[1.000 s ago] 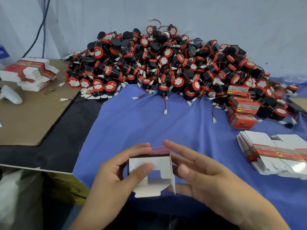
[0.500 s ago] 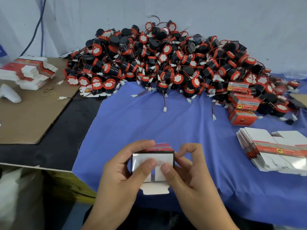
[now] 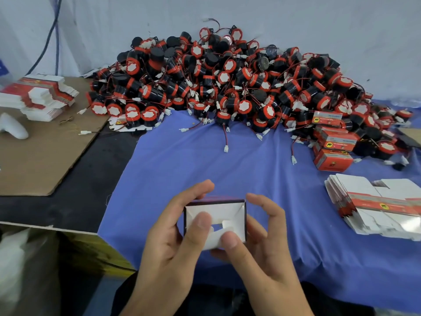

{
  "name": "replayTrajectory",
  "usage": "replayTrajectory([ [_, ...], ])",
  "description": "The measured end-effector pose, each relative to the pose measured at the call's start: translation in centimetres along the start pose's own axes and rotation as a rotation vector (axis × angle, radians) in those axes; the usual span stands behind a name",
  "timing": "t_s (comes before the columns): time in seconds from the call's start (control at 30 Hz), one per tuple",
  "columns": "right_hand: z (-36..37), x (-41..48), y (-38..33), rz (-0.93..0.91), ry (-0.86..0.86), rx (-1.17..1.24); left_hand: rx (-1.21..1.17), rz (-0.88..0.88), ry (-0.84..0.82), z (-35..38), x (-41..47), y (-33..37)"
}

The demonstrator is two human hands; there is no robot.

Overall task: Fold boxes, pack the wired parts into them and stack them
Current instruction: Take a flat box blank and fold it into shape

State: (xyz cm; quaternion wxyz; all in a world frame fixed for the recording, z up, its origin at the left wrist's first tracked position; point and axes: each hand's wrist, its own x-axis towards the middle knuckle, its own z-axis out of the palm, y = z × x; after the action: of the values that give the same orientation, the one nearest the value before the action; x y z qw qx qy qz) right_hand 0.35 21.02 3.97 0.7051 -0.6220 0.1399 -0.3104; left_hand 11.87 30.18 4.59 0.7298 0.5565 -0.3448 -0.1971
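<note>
I hold a small box (image 3: 224, 213) above the near edge of the blue cloth, its white end flaps facing me. My left hand (image 3: 173, 242) grips its left side, thumb pressing on a flap. My right hand (image 3: 257, 245) grips the right side, thumb pushing the bottom flap up into the end. A large pile of black and red wired parts (image 3: 227, 83) lies at the back of the table. Three packed red boxes (image 3: 333, 144) are stacked at the right. Flat unfolded boxes (image 3: 376, 206) lie fanned out at the near right.
A blue cloth (image 3: 193, 165) covers the table's middle. A sheet of brown cardboard (image 3: 43, 151) lies at the left with another stack of flat boxes (image 3: 38, 96) and a white object (image 3: 12, 126). An open carton (image 3: 45, 258) stands below the table's left edge.
The side flaps have been folded in. My right thumb has moved down to the bottom flap and is pushing it into the end of the box.
</note>
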Motion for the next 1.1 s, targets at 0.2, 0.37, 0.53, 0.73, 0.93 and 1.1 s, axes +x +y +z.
replayTrajectory([
  [0.2, 0.8, 0.4, 0.3, -0.027, 0.157, -0.053, 0.078, 0.154, -0.035, 0.8, -0.5, 0.1],
  [0.37, 1.2, 0.4, 0.1, -0.006, 0.170, -0.085, 0.075, 0.157, 0.032, 1.1, -0.6, -0.6],
  [0.53, 1.3, 0.6, 0.3, 0.008, 0.240, -0.125, 0.024, 0.145, 0.088, 2.3, -0.9, -0.9],
  [0.73, 1.6, 1.0, 0.3, 0.005, 0.279, -0.151, 0.073, 0.103, 0.114, 2.6, -1.1, -1.3],
  [0.93, 1.9, 0.9, 0.4, 0.137, 0.355, 0.084, -0.007, 0.102, 0.130, 2.2, -0.7, -0.7],
  [1.1, 1.8, 1.1, 1.0, 0.270, 0.274, 0.436, -0.065, 0.083, 0.209, 1.9, -0.1, -0.5],
])
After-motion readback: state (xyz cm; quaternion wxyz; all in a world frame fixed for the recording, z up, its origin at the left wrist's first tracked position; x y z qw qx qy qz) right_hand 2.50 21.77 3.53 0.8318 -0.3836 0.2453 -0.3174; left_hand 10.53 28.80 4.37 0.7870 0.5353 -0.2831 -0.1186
